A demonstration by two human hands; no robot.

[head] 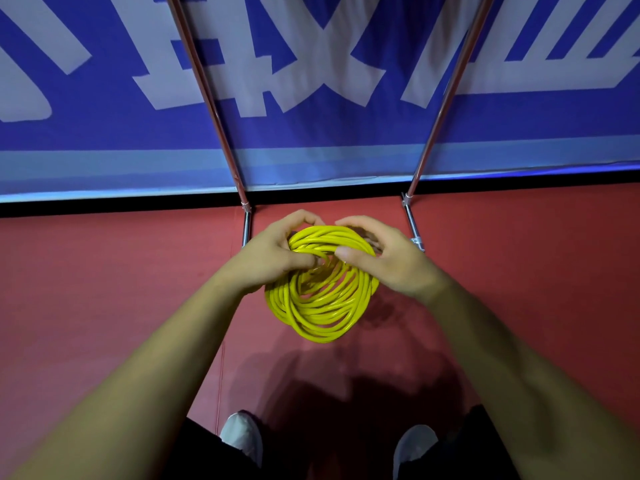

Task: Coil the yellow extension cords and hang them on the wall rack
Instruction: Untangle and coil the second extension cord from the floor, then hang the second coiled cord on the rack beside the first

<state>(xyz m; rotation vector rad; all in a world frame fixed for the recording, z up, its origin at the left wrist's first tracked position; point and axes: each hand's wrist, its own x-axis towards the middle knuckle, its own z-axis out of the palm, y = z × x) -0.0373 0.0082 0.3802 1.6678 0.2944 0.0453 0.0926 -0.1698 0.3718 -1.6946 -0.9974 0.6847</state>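
A yellow extension cord (320,306) is wound into a round coil of several loops and hangs in the air above the red floor. My left hand (273,252) grips the coil's upper left part, fingers curled over the top and thumb underneath. My right hand (388,258) grips the upper right part the same way, its thumb pressing on the bundle near the middle. The lower half of the coil hangs free below both hands. The cord's plug ends are not visible.
Two slanted metal poles of a rack (207,88) (446,95) rise in front of a blue banner with white characters (311,64). Their feet (246,226) (414,230) stand on the red floor (104,289). My white shoes (242,434) (414,445) show below.
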